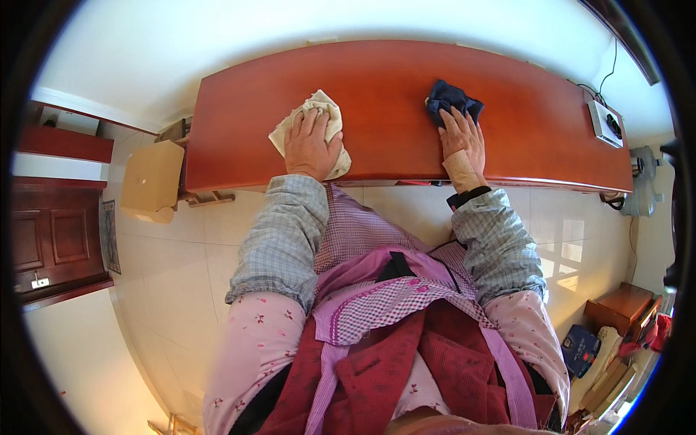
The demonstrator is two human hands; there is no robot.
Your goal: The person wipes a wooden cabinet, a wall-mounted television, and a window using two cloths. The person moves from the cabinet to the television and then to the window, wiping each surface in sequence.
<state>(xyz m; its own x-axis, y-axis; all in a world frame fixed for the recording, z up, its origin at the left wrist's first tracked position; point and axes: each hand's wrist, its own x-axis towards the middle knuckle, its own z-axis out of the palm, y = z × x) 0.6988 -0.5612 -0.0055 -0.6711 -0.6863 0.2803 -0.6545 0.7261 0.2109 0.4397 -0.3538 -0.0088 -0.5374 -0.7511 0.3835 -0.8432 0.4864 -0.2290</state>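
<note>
A long reddish-brown wooden table (386, 81) stretches across in front of me, against the white wall. My left hand (310, 144) presses a folded cream cloth (326, 101) onto the left half of its top, fingers laid over the fabric. Further right, my right hand (463, 142) has its fingertips on a bunched dark blue cloth (452, 95), holding its near edge against the wood. The undersides of both cloths are hidden. Grey checked sleeve covers (280, 234) reach down both forearms, and a black band (468, 199) circles my right wrist.
At the table's right end lies a white box-shaped device (602, 124) with black cables. Large clear plastic bottles (644, 179) stand beyond that end. A cardboard box (152, 179) is off the left end. Behind me on the right, a blue bag (580, 349) sits near a wooden cabinet (620, 307).
</note>
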